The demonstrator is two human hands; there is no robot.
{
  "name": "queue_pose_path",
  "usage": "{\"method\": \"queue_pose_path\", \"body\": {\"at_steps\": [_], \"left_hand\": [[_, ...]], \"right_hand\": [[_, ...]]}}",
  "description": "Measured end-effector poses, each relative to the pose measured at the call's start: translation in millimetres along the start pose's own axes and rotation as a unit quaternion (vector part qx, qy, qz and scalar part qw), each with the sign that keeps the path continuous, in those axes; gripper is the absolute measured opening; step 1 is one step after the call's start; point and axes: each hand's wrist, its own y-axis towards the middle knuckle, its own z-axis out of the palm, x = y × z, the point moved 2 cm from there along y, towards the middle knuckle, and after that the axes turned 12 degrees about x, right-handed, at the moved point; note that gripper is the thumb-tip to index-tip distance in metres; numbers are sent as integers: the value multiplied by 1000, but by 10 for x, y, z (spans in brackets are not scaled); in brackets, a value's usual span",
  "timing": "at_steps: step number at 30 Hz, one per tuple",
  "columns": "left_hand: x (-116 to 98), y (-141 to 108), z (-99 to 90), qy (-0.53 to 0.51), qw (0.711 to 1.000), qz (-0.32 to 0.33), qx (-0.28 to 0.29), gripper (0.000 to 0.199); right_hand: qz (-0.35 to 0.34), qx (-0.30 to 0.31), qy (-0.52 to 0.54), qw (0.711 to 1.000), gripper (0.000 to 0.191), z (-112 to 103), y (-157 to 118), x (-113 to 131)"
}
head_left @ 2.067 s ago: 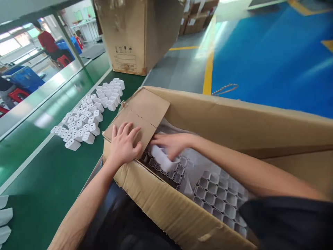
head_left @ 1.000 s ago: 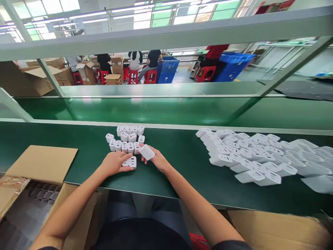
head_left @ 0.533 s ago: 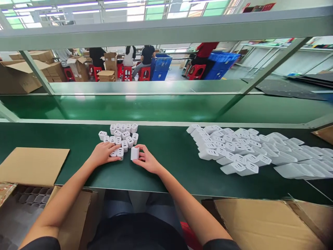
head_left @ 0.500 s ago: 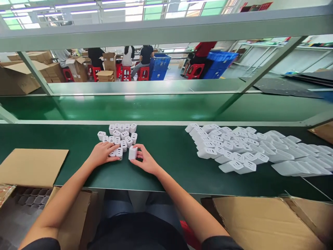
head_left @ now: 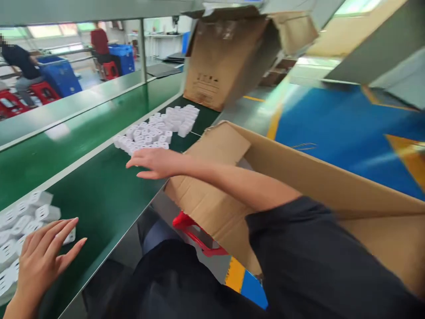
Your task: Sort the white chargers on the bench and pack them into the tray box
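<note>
My left hand [head_left: 44, 254] rests at the near group of white two-slot charger blocks [head_left: 22, 225], fingers stretched and thumb apart. Part of that group is hidden behind the hand or cut off by the frame's left edge. My right hand [head_left: 156, 162] reaches over the green worktop, just on the near side of a larger cluster of white charger blocks [head_left: 149, 133]. Its fingers are extended and the thumb stands apart, with nothing visible in it. Whether it touches any of the blocks I cannot tell.
An open cardboard box [head_left: 206, 199] stands against the worktop edge, under my right forearm. Another tall carton [head_left: 212, 66] is at the worktop's far end. A red stool [head_left: 195, 235] sits below. Across the green line, people sit near blue bins [head_left: 59, 75].
The view has swung to the right. My right hand has let go of the charger block it held and moved over to the larger cluster. The left hand stays by the smaller group.
</note>
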Motion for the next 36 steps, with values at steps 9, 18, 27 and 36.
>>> {"method": "queue_pose_path", "body": {"at_steps": [9,18,27,36], "left_hand": [[-1491,1768,537,-245,945,216,-8,42],[-2754,2333,1108,-330,906,262,38,45],[-2805,2289,1207,-374,897,234,11,24],[-2799,2221,1276,-374,897,236,28,33]], "right_hand": [[364,99,142,915,24,362,-2951,-774],[298,201,110,927,70,1955,-3092,-1008],[195,212,58,956,88,2448,-2971,-1122],[176,175,84,965,48,2463,-2802,-1005]]}}
